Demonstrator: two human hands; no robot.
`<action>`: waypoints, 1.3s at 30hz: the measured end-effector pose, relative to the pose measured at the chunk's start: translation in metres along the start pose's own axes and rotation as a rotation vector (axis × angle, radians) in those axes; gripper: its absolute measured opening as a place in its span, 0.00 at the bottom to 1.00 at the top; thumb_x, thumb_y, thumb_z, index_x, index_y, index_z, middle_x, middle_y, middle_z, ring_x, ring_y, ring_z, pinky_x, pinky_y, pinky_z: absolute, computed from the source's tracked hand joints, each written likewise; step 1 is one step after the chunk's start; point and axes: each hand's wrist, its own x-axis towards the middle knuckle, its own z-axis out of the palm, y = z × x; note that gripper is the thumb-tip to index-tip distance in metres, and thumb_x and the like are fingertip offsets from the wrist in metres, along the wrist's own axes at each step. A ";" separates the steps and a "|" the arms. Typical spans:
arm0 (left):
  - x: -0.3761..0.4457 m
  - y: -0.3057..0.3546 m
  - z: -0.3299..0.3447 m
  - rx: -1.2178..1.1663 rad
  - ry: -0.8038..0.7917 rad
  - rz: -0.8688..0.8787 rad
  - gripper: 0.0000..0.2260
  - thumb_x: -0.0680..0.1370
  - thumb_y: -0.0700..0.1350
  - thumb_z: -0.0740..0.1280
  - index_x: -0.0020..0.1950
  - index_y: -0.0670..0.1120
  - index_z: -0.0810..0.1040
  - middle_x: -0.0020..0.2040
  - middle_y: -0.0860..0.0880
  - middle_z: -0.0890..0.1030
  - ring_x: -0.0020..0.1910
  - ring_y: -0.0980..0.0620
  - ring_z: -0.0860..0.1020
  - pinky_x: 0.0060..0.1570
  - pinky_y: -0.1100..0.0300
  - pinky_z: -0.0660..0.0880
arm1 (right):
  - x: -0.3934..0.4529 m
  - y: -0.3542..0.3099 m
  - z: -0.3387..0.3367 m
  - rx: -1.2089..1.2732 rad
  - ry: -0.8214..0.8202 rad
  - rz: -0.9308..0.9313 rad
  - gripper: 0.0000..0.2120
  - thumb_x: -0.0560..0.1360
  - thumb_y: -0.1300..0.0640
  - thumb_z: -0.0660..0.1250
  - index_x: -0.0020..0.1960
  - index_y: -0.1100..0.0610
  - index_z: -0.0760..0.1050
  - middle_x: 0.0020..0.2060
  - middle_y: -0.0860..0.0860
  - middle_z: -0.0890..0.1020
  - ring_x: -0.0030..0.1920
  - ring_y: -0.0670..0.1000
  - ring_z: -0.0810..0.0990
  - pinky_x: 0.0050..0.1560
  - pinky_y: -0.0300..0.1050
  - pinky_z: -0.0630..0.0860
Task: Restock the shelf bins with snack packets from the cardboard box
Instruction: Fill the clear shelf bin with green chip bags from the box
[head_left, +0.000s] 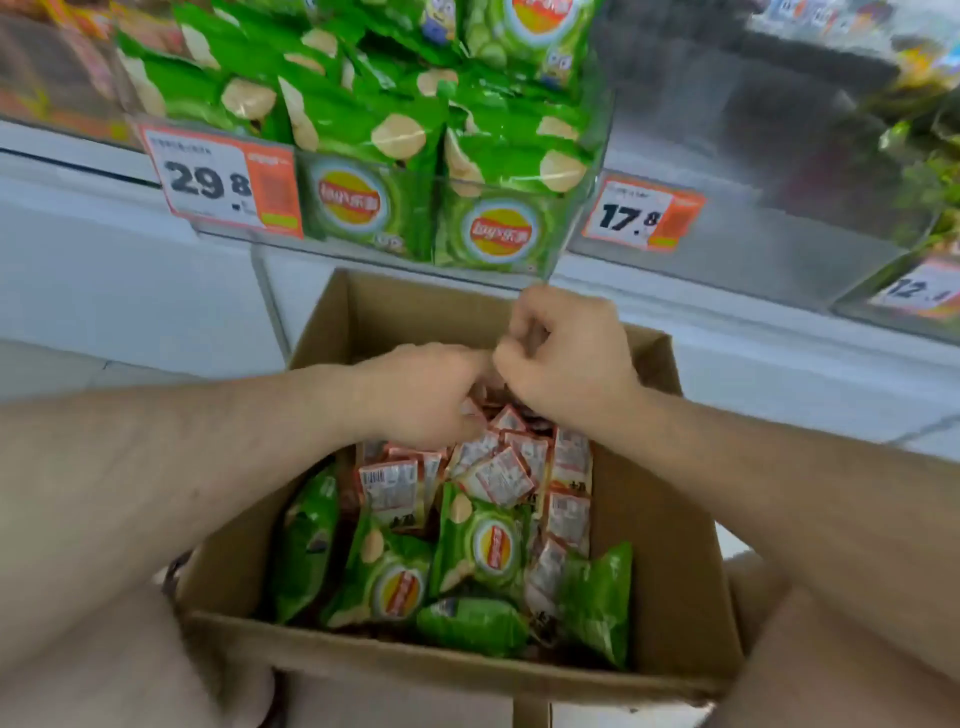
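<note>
Fingers of both your hands are curled over the far end of the cardboard box: your left hand reaches down among the small red-and-white packets, though whether it grips one you cannot tell, and your right hand sits just above with fingers bunched, its hold unclear too. Green chip bags lie at the box's near end. Above, the clear shelf bin holds more green bags beside its 29.8 price tag.

Left hand grip contents hidden.
</note>
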 end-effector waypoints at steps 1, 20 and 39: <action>0.000 0.000 0.005 0.030 -0.107 -0.026 0.12 0.77 0.49 0.67 0.59 0.50 0.71 0.48 0.54 0.76 0.49 0.50 0.75 0.47 0.57 0.72 | -0.017 0.011 0.010 -0.036 -0.143 0.068 0.06 0.65 0.53 0.64 0.35 0.55 0.73 0.27 0.44 0.72 0.30 0.51 0.75 0.32 0.45 0.74; -0.010 -0.024 0.021 0.007 -0.301 -0.210 0.32 0.72 0.62 0.71 0.72 0.50 0.68 0.65 0.51 0.75 0.60 0.51 0.76 0.58 0.52 0.76 | -0.071 0.036 0.076 -0.449 -1.250 0.074 0.26 0.64 0.44 0.76 0.55 0.46 0.67 0.45 0.45 0.77 0.50 0.51 0.76 0.58 0.54 0.70; -0.033 -0.048 -0.004 -0.420 -0.100 -0.612 0.19 0.71 0.53 0.77 0.56 0.46 0.76 0.44 0.49 0.83 0.38 0.53 0.82 0.38 0.60 0.78 | -0.150 0.029 0.110 -0.345 -1.754 0.381 0.42 0.68 0.49 0.78 0.75 0.54 0.62 0.69 0.55 0.72 0.66 0.58 0.73 0.66 0.55 0.72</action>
